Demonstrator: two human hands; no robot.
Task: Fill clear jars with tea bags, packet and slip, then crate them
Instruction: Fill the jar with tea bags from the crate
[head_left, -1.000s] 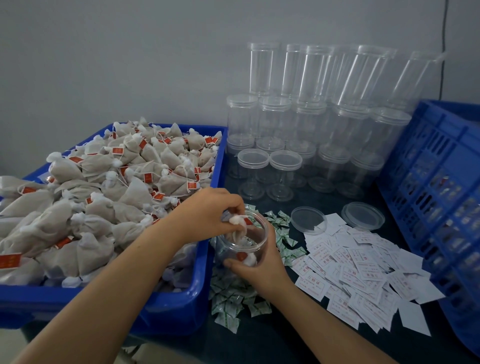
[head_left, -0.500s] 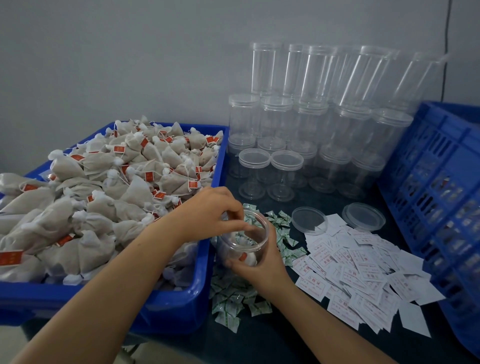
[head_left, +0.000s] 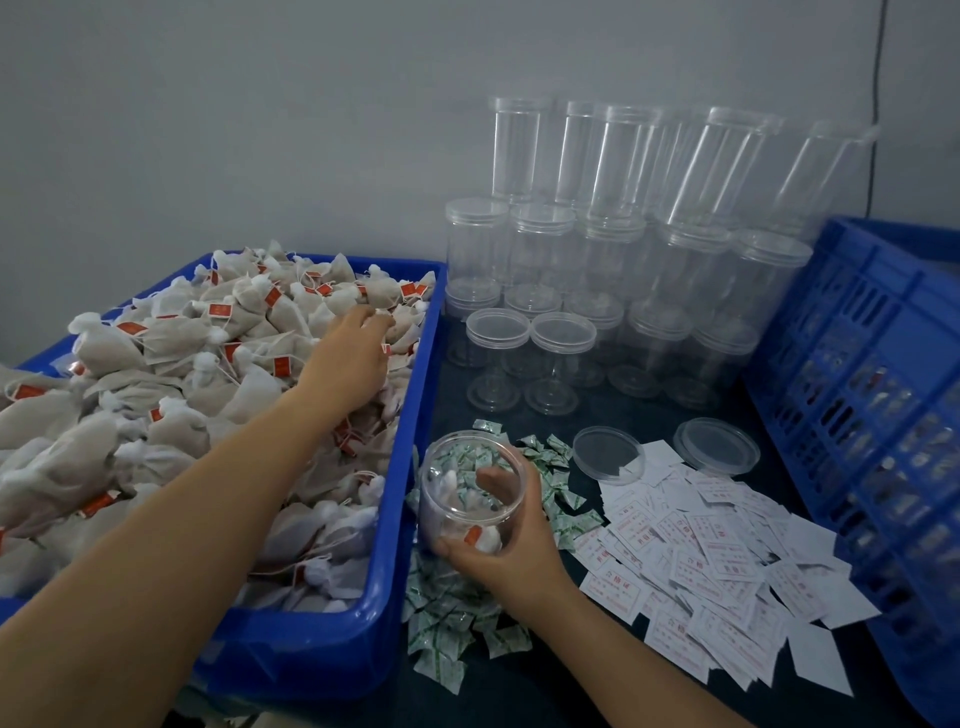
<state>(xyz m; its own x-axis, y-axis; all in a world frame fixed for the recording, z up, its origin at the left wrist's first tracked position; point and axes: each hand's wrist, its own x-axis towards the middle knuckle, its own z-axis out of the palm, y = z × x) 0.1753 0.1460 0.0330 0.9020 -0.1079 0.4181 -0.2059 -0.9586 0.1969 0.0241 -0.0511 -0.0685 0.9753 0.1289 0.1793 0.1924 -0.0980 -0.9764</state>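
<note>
My right hand (head_left: 511, 558) grips an open clear jar (head_left: 470, 486) from its near right side, tilted toward me over the green-and-white packets (head_left: 449, 631). A tea bag or two with a red tag lie at its bottom. My left hand (head_left: 350, 356) reaches deep into the blue bin (head_left: 311, 649), its fingers stretched over the heap of beige tea bags (head_left: 171, 364) near the far right corner. Whether the fingertips pinch a bag is hidden. White printed slips (head_left: 717, 561) lie spread to the right of the jar.
Two loose clear lids (head_left: 608, 452) (head_left: 719, 444) lie behind the slips. Stacked empty lidded jars (head_left: 597, 260) stand against the wall. A blue slatted crate (head_left: 857, 389) fills the right side, with filled jars showing dimly through its wall.
My left hand has left the jar's mouth and travelled up and left into the tea bag bin. The right hand still holds the jar in nearly the same spot.
</note>
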